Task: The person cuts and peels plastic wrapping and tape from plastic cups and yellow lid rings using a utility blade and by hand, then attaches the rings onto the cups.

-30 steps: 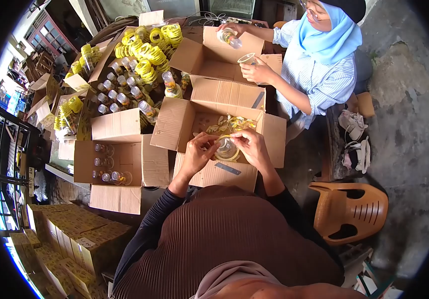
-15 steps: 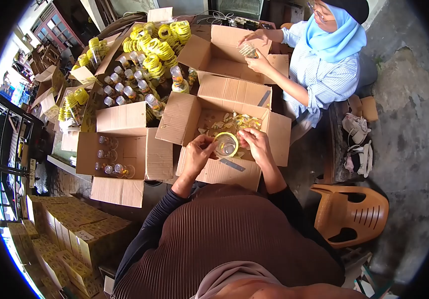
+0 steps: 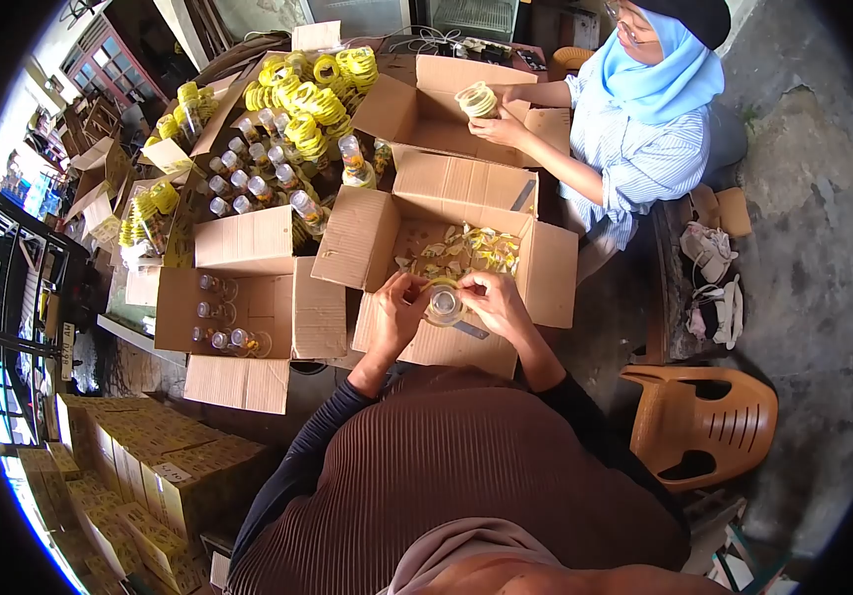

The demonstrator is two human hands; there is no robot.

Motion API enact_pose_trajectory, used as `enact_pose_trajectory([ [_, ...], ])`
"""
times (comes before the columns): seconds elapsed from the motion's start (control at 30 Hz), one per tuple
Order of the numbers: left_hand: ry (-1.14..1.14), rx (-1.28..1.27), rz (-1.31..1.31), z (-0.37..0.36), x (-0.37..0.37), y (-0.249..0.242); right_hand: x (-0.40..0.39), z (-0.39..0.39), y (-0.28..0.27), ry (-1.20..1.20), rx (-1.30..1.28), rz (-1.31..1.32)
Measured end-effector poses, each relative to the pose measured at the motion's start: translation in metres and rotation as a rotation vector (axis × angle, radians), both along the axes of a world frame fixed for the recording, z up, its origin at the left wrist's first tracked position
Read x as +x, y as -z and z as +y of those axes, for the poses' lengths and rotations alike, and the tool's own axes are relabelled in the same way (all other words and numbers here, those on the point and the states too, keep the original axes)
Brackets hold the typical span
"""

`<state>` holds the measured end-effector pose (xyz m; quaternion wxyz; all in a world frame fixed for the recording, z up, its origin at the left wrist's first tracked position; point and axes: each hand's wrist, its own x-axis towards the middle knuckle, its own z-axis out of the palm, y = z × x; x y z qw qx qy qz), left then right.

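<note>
Between my hands is a clear plastic cup [image 3: 444, 307] with a yellow rim, tilted so its rim points away from me. My left hand [image 3: 401, 309] pinches the rim's left side, fingers closed. On the right side, the closed fingers of my right hand [image 3: 496, 303] grip the same rim. Under both hands lies an open cardboard box [image 3: 355, 238] in front of me. Yellow and whitish scraps [image 3: 471, 248] cover part of its bottom.
To the left, another open carton [image 3: 278, 288] holds several clear cups. Behind it stand more cups [image 3: 258, 183] and stacked yellow rings [image 3: 307, 104]. Across at the right, a co-worker [image 3: 634, 139] holds stacked rings over a carton [image 3: 387, 104]. An orange plastic chair [image 3: 704, 426] is at lower right.
The cup has tipped, so its rim now faces away instead of up at me. My right hand has come in lower against it. The co-worker's ring stack has shifted left.
</note>
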<state>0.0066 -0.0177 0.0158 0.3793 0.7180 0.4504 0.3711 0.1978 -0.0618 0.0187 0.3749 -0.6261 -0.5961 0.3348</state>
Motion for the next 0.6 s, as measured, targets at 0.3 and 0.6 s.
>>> enact_pose_trajectory([
  [0.3, 0.386, -0.12, -0.103, 0.004, -0.012, 0.008, 0.014, 0.005, 0.007, 0.075, -0.231, 0.356],
  [0.6, 0.389, -0.613, -0.445, -0.004, -0.012, 0.019, 0.015, 0.009, 0.063, 0.067, -0.222, 0.598],
])
